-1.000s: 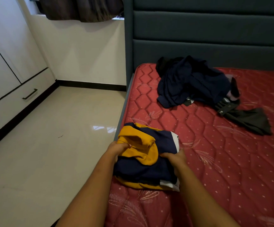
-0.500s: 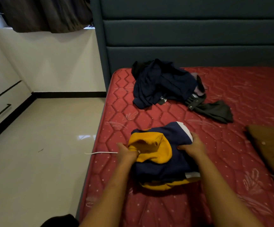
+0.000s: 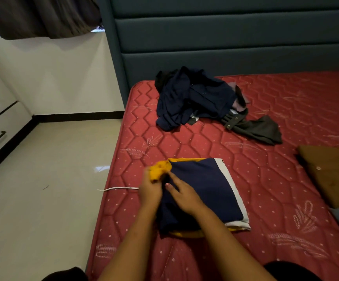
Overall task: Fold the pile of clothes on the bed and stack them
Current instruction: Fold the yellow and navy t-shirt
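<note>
The grip of the left hand (image 3: 150, 191) is clenched round a bunched yellow end of cloth (image 3: 160, 170), which it holds at the near-left corner of a folded navy, yellow and white garment (image 3: 207, 189). The right hand (image 3: 184, 196) is released, its fingers lying straight and flat on the navy panel just beside that bunch. The garment lies near the left edge of the red quilted mattress (image 3: 266, 179), close to the person, as a rough rectangle with a white band along its right side and yellow showing at its far and near edges. The step looks like tucking the loose yellow end away. It would go best if the flat hand pins the fold while the other feeds the yellow under or across, then smooths outward so the stack base lies square. Beyond it, by the dark teal padded headboard (image 3: 225, 37), waits a heap of dark navy clothes (image 3: 193, 98), with dark grey trousers (image 3: 258, 129) trailing to its right. A brown folded garment (image 3: 331, 173) lies at the right edge. A thin white cord (image 3: 119, 188) hangs over the mattress side. A small dark mark on the white band and tags on the grey waistband are too small to read.
</note>
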A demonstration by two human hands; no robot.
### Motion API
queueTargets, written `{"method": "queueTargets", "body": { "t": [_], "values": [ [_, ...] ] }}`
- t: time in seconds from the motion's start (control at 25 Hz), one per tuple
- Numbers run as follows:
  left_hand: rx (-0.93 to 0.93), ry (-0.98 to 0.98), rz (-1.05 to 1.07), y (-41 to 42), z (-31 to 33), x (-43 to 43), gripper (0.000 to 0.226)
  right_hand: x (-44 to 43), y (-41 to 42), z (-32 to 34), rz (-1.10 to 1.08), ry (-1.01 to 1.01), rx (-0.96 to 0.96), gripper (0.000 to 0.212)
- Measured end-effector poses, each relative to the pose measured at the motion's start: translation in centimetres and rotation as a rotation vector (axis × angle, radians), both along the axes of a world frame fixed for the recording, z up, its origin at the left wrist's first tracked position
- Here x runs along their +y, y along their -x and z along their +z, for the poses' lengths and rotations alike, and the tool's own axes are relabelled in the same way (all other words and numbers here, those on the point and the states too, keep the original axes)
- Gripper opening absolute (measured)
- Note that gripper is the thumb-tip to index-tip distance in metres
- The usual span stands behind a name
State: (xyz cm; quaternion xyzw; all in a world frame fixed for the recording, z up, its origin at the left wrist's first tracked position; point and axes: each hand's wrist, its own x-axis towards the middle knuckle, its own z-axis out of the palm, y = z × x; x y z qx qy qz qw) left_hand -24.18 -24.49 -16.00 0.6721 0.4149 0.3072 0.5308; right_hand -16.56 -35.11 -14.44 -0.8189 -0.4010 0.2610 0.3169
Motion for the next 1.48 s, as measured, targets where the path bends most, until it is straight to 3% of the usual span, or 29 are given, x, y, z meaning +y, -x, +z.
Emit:
{"method": "queueTargets", "body": {
  "t": [0.08, 0.16, 0.24, 0.36, 0.48, 0.64, 0.8, 0.92, 1.04, 1.12, 1.2, 1.32, 1.4, 1.48],
  "values": [
    [-0.206, 0.321, 0.409, 2.3, 0.0, 3.5, 0.050, 1.4, 1.9, 0.0, 0.110, 0.171, -0.139, 0.064],
    [-0.131, 0.455, 0.823, 4.9, -0.2, 5.5, 0.059, 2.0, 4.1, -0.5, 0.125, 0.388, -0.275, 0.070],
    [0.023, 0.395, 0.923, 6.6, 0.7, 4.8, 0.059, 2.7, 5.2, -1.1, 0.043, 0.456, -0.338, 0.063],
    [0.088, 0.167, 0.672, 6.1, 0.0, 2.5, 0.039, 3.8, 5.1, -0.3, -0.029, 0.493, -0.359, 0.050],
    [0.005, 0.151, 0.331, 3.8, -0.9, 0.5, 0.028, 3.9, 3.4, 1.8, -0.094, 0.382, -0.296, 0.044],
    [-0.030, 0.187, 0.114, -0.1, -0.4, -2.1, 0.033, 0.1, -4.5, 5.8, -0.273, 0.050, -0.122, 0.054],
    [0.008, 0.198, -0.207, -4.6, 0.8, -6.2, 0.031, -9.6, -14.2, 11.4, -0.415, -0.103, -0.236, 0.069],
    [0.176, 0.073, -0.391, -8.2, 1.1, -10.3, 0.042, -17.2, -20.0, 12.5, -0.565, -0.087, -0.291, 0.072],
    [0.256, -0.045, -0.510, -11.0, 1.0, -13.7, 0.047, -22.3, -25.2, 8.7, -0.675, -0.040, -0.282, 0.063],
    [0.336, -0.083, -0.594, -12.5, 0.5, -15.3, 0.050, -25.1, -27.1, 5.3, -0.722, 0.086, -0.299, 0.043],
    [0.440, -0.138, -0.640, -13.7, -0.2, -16.3, 0.051, -25.9, -27.2, 2.6, -0.730, 0.253, -0.379, 0.041],
    [0.553, -0.230, -0.585, -15.6, -1.2, -17.0, 0.049, -23.4, -24.6, -0.2, -0.505, 0.274, -0.508, 0.044],
    [0.582, -0.253, -0.584, -16.8, -1.0, -17.5, 0.048, -21.8, -22.3, -2.7, -0.314, 0.402, -0.521, 0.048],
    [0.623, -0.294, -0.564, -17.2, -0.7, -17.3, 0.049, -21.7, -21.1, -5.1, -0.295, 0.500, -0.504, 0.051]
  ]
}}
